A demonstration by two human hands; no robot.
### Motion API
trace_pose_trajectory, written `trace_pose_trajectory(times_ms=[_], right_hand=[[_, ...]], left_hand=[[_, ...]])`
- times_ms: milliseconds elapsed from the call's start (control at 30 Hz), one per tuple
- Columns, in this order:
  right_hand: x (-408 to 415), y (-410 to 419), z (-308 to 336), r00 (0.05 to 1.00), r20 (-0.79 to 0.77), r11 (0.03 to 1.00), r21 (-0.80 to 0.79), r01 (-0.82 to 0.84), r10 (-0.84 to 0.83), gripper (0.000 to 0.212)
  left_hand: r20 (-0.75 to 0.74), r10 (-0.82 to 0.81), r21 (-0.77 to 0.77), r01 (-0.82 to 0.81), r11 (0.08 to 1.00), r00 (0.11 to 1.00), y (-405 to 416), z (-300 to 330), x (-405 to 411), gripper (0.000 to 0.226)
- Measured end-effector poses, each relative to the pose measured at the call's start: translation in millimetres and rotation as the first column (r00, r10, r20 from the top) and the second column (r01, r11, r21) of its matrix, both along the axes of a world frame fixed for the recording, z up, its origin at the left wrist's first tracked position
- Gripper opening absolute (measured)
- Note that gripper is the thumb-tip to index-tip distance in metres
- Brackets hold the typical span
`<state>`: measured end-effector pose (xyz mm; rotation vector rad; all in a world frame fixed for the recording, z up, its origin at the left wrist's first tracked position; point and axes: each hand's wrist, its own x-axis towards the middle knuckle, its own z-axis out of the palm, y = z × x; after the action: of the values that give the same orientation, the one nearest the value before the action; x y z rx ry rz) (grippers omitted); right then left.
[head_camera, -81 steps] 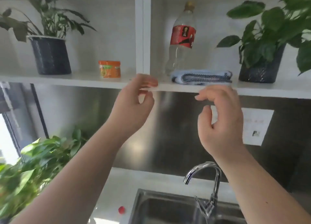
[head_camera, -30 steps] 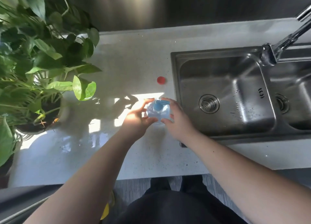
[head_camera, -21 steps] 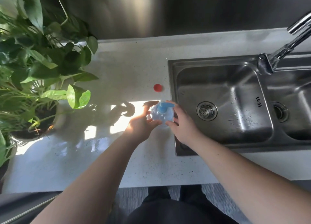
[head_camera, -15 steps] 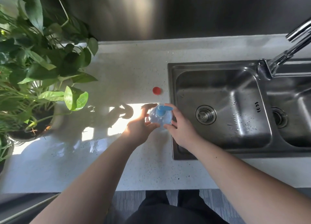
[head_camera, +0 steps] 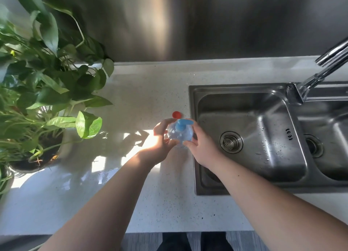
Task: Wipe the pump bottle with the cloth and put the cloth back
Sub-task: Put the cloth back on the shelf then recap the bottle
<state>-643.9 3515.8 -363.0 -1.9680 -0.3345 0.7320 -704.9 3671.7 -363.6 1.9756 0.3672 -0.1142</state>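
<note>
Gripping a clear, blue-tinted plastic pump bottle [head_camera: 179, 134] from both sides, the person's two bare hands meet above the white speckled stone worktop [head_camera: 150, 190], seen from overhead. The left hand [head_camera: 160, 143], lit by a patch of sunlight, curls its fingers [head_camera: 162, 123] around the bottle's left and near side. The right hand [head_camera: 201, 147] wraps the right side, its fingers [head_camera: 192, 125] touching the bottle's shoulder beside the solid blue pump head [head_camera: 181, 124], whose spout points right. Both sets of fingers are closed on the bottle, which stands upright at the worktop's right part, just beside the left rim of the sink. Whether its base touches the worktop cannot be told. No label or brand text on the bottle can be read from this angle.

A small round red cap [head_camera: 177, 114] lies on the worktop just behind the bottle. The double-bowl stainless steel sink [head_camera: 194, 156] occupies the right; a small dark stamped mark on the divider wall is too blurred to read. A chrome tap [head_camera: 320, 75] reaches over the sink from the upper right. A leafy green potted plant [head_camera: 47, 85] stands at the worktop's left end, casting leaf shadows. A brushed metal backsplash [head_camera: 188, 24] rises behind.
</note>
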Motion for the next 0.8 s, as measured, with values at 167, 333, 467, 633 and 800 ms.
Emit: trace_pose_trajectory(times_ms=[167, 333, 467, 633, 800], right_hand=[[2, 0, 1, 1.0, 0.005, 1.0, -0.019, -0.017, 0.017, 0.066], [0, -4, 4, 0.998, -0.011, 0.996, -0.054, -0.067, 0.067, 0.066], [1, -3, 7, 0.997, -0.015, 0.994, -0.07, -0.082, 0.081, 0.066], [1, -3, 10, 0.995, -0.028, 0.992, -0.081, -0.1, 0.098, 0.067], [0, -2, 10, 0.996, -0.044, 0.996, -0.04, -0.082, 0.08, 0.068]], left_hand=[[0.038, 0.007, 0.03, -0.009, 1.0, 0.999, -3, 1, 0, 0.05], [0.033, -0.001, -0.021, 0.001, 1.0, 0.999, -4, -3, -5, 0.054], [0.024, 0.004, -0.105, -0.001, 0.994, 1.0, -6, -2, -4, 0.057], [-0.02, 0.009, -0.126, -0.011, 0.992, 1.0, -6, 6, -4, 0.057], [-0.074, 0.001, -0.107, -0.009, 0.994, 0.997, -4, 9, -3, 0.061]])
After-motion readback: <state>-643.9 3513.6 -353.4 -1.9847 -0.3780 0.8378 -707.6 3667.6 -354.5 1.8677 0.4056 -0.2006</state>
